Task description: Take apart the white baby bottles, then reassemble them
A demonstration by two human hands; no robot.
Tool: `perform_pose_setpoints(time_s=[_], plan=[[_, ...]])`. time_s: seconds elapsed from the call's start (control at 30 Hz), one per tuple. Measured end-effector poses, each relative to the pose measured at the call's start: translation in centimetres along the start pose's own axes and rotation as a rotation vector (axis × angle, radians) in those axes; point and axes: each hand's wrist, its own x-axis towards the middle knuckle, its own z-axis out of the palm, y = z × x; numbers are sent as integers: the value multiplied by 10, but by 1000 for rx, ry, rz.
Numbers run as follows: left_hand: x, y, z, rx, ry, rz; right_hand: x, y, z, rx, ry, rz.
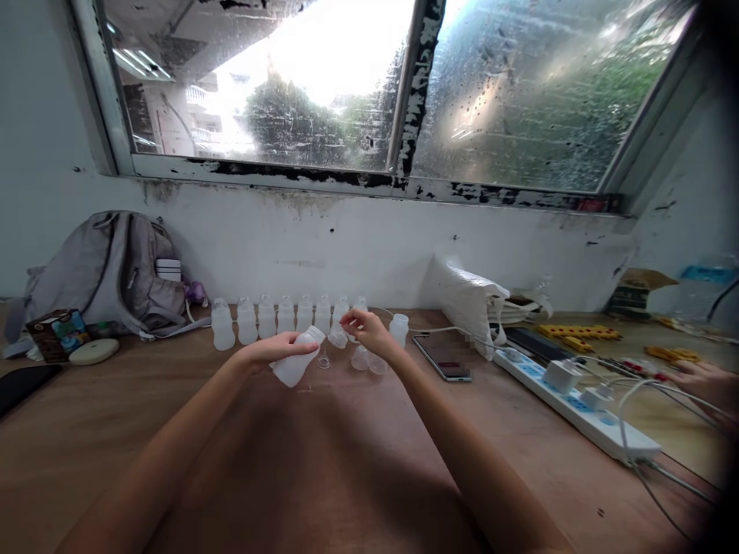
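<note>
My left hand point(282, 348) is wrapped round a frosted baby bottle point(293, 365), tilted with its uncapped neck up and to the right. My right hand point(365, 326) has its fingertips pinched together to the right of that neck. Right beneath those fingertips is a small clear bottle piece point(337, 337), its exact kind too small to tell. A clear nipple point(324, 359) stands on the table between my hands. Two clear dome caps point(369, 360) lie below my right wrist. An uncapped frosted bottle point(398, 329) stands to the right.
Several capped baby bottles point(285, 317) line the wall. A phone point(443, 356), a white bag point(465, 296) and a power strip point(577, 404) with cables are at right. A backpack point(115, 269) and a small box point(56, 335) sit left. Another person's hand point(704, 381) shows far right.
</note>
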Motion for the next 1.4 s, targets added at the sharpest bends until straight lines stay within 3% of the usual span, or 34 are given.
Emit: perform_pose_setpoints(time_s=[0.1,0.2,0.3,0.4,0.6,0.8,0.9,1.0,1.17,1.27,1.4], plan=[[4,-6,-4,81,169,29,0,9,7,-140,-60,-9],[9,-11,-6,93,322,31,-4,15,17,-159,-220,2],[13,-15,-7,115,386,88,-7,17,24,-176,-343,9],[19,-18,-6,164,426,138,-9,9,23,-181,-388,4],[22,-18,8,425,560,327,-10,-25,11,-53,0,-153],[27,-21,27,549,641,503,-11,-39,8,-147,24,-213],[33,-27,29,553,684,550,-9,-37,-6,-180,92,-216],[36,-33,29,593,649,524,-6,-29,-31,-240,267,-207],[34,-42,39,694,415,428,-3,1,-69,-399,510,-151],[34,-46,49,776,346,375,-1,27,-78,-427,541,-128],[36,-51,60,863,301,338,3,58,-73,-446,502,-74]])
